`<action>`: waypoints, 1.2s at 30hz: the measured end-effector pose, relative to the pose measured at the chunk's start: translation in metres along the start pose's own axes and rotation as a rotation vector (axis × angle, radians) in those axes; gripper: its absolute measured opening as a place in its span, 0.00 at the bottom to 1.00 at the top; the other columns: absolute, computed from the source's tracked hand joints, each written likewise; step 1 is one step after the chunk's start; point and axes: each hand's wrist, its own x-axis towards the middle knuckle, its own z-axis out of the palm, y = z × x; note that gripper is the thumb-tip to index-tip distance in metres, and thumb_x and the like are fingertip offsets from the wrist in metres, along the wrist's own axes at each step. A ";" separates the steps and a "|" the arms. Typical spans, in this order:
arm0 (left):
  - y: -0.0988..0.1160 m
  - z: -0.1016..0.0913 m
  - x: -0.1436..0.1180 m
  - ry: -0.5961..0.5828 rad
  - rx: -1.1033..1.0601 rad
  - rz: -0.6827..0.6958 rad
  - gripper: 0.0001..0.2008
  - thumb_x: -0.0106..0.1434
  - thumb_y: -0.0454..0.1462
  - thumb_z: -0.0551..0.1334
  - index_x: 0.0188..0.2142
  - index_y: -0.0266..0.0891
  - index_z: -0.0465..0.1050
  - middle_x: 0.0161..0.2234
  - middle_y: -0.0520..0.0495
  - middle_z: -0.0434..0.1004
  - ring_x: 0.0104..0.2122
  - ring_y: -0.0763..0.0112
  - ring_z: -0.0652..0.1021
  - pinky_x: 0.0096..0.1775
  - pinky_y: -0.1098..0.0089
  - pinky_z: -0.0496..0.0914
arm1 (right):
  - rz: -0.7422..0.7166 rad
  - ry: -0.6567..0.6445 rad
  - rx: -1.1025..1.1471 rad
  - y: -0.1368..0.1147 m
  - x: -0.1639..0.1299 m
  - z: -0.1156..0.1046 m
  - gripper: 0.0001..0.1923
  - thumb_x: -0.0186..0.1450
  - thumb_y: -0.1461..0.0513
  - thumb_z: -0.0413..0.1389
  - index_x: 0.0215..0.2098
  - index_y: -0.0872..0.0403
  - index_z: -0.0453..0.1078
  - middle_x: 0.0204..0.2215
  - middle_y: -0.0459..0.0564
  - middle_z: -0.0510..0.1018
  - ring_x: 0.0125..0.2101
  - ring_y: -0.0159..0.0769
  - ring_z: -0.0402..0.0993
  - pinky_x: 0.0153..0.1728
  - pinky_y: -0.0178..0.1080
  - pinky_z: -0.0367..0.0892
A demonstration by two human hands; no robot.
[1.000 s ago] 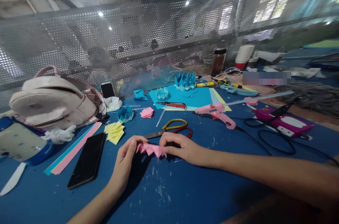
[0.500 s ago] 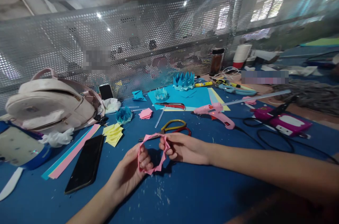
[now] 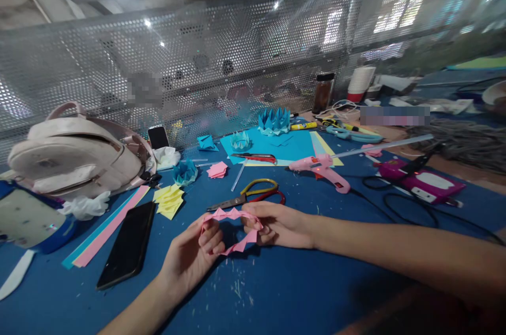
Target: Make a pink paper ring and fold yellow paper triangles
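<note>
My left hand (image 3: pixel 193 253) and my right hand (image 3: pixel 276 224) both hold a pink folded paper ring (image 3: pixel 231 214) just above the blue table (image 3: pixel 276 293). The ring is a zigzag chain of folded pieces, pulled into a wide loop between the two hands. My left fingers pinch its left end, my right fingers its right end. Scissors with yellow and red handles (image 3: pixel 253 192) lie just beyond the ring.
A black phone (image 3: pixel 127 244) lies left of my left hand, beside pink and blue paper strips (image 3: pixel 106 224) and yellow folded papers (image 3: pixel 169 200). A pink backpack (image 3: pixel 75 150) sits far left. A pink glue gun (image 3: pixel 324 166), cables (image 3: pixel 399 203), blue paper crowns (image 3: pixel 274 120) and a mesh screen (image 3: pixel 197 71) lie beyond.
The pink paper was bunched flat between my hands one second ago. It then opened into a tall loop, and is now stretched wider and lower between both hands.
</note>
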 end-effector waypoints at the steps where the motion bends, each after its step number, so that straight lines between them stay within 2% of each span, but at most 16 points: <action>1: 0.000 -0.001 0.000 0.002 0.005 0.002 0.05 0.60 0.32 0.69 0.31 0.33 0.74 0.23 0.53 0.69 0.24 0.78 0.74 0.33 0.74 0.73 | 0.001 0.005 0.023 0.000 0.000 -0.001 0.15 0.62 0.62 0.66 0.27 0.60 0.65 0.22 0.41 0.65 0.19 0.20 0.53 0.19 0.25 0.50; 2: 0.001 -0.001 0.000 0.006 0.010 0.003 0.05 0.60 0.32 0.70 0.34 0.34 0.75 0.27 0.50 0.73 0.29 0.75 0.77 0.39 0.72 0.74 | -0.005 0.013 0.050 -0.001 0.000 -0.002 0.14 0.63 0.62 0.65 0.28 0.60 0.65 0.23 0.41 0.65 0.19 0.20 0.54 0.19 0.25 0.51; 4: 0.001 -0.001 0.000 0.007 0.042 0.011 0.13 0.60 0.34 0.70 0.45 0.37 0.75 0.39 0.45 0.79 0.42 0.66 0.80 0.51 0.65 0.72 | -0.034 0.030 0.109 -0.002 0.001 -0.005 0.10 0.66 0.63 0.62 0.31 0.59 0.66 0.26 0.42 0.67 0.21 0.20 0.59 0.21 0.24 0.56; 6: 0.000 0.000 -0.001 -0.011 0.107 0.029 0.22 0.60 0.34 0.71 0.54 0.43 0.72 0.51 0.44 0.77 0.53 0.60 0.77 0.59 0.60 0.67 | -0.056 0.040 0.150 -0.003 0.002 -0.009 0.05 0.67 0.65 0.60 0.36 0.57 0.67 0.31 0.44 0.71 0.26 0.22 0.66 0.26 0.24 0.61; 8: 0.000 0.000 -0.001 -0.013 0.170 0.045 0.28 0.59 0.33 0.72 0.57 0.48 0.69 0.55 0.46 0.76 0.57 0.60 0.75 0.61 0.59 0.66 | -0.046 0.040 0.158 -0.003 0.002 -0.012 0.04 0.67 0.66 0.58 0.40 0.57 0.68 0.34 0.47 0.73 0.31 0.24 0.70 0.29 0.25 0.64; 10: 0.000 -0.003 0.001 0.054 0.185 0.062 0.29 0.56 0.32 0.75 0.56 0.48 0.70 0.51 0.47 0.79 0.54 0.62 0.78 0.57 0.63 0.71 | -0.018 0.032 0.138 -0.002 0.003 -0.015 0.05 0.66 0.67 0.58 0.40 0.58 0.68 0.35 0.49 0.75 0.33 0.26 0.72 0.31 0.27 0.66; 13: 0.002 -0.011 0.003 0.193 0.164 0.097 0.25 0.51 0.34 0.78 0.48 0.44 0.75 0.40 0.51 0.82 0.41 0.69 0.83 0.45 0.72 0.78 | 0.027 0.010 0.091 0.000 0.003 -0.015 0.06 0.64 0.67 0.60 0.39 0.59 0.69 0.33 0.50 0.75 0.35 0.31 0.76 0.30 0.28 0.67; 15: 0.004 -0.017 0.003 0.232 0.159 0.108 0.19 0.52 0.33 0.77 0.42 0.41 0.76 0.36 0.54 0.82 0.34 0.74 0.84 0.39 0.77 0.79 | 0.048 -0.009 0.064 -0.001 0.001 -0.012 0.09 0.64 0.67 0.60 0.42 0.59 0.70 0.34 0.51 0.76 0.38 0.34 0.78 0.29 0.29 0.67; 17: 0.006 -0.021 0.002 0.239 0.161 0.103 0.14 0.56 0.31 0.75 0.40 0.40 0.76 0.34 0.54 0.81 0.30 0.78 0.83 0.36 0.80 0.78 | 0.070 -0.042 0.008 -0.003 -0.001 -0.008 0.13 0.64 0.67 0.60 0.47 0.59 0.70 0.40 0.54 0.77 0.37 0.33 0.78 0.27 0.28 0.66; 20: 0.007 -0.020 -0.002 0.226 0.166 0.079 0.12 0.59 0.29 0.73 0.40 0.38 0.75 0.30 0.55 0.78 0.24 0.83 0.79 0.31 0.83 0.75 | 0.090 -0.093 -0.107 -0.004 -0.002 -0.005 0.16 0.64 0.65 0.62 0.50 0.58 0.70 0.44 0.54 0.76 0.33 0.28 0.77 0.23 0.26 0.62; 26: 0.002 -0.011 -0.001 0.140 0.197 0.012 0.16 0.55 0.42 0.76 0.36 0.36 0.75 0.20 0.60 0.64 0.17 0.85 0.65 0.21 0.82 0.64 | 0.089 -0.099 -0.218 -0.001 0.000 -0.008 0.17 0.64 0.56 0.65 0.44 0.60 0.73 0.34 0.49 0.75 0.26 0.25 0.74 0.18 0.25 0.59; 30: -0.002 -0.005 0.002 0.058 0.238 -0.048 0.14 0.59 0.42 0.73 0.32 0.33 0.74 0.18 0.59 0.59 0.16 0.83 0.60 0.22 0.79 0.62 | 0.065 -0.088 -0.243 0.001 -0.002 -0.006 0.20 0.63 0.52 0.65 0.40 0.61 0.73 0.30 0.47 0.73 0.23 0.24 0.70 0.18 0.25 0.57; 36: -0.002 0.000 0.001 -0.017 0.234 -0.076 0.16 0.64 0.43 0.69 0.28 0.32 0.74 0.16 0.60 0.53 0.17 0.81 0.56 0.23 0.78 0.61 | 0.031 -0.083 -0.215 0.001 -0.003 -0.003 0.17 0.64 0.55 0.65 0.30 0.62 0.70 0.22 0.43 0.70 0.17 0.19 0.56 0.19 0.26 0.54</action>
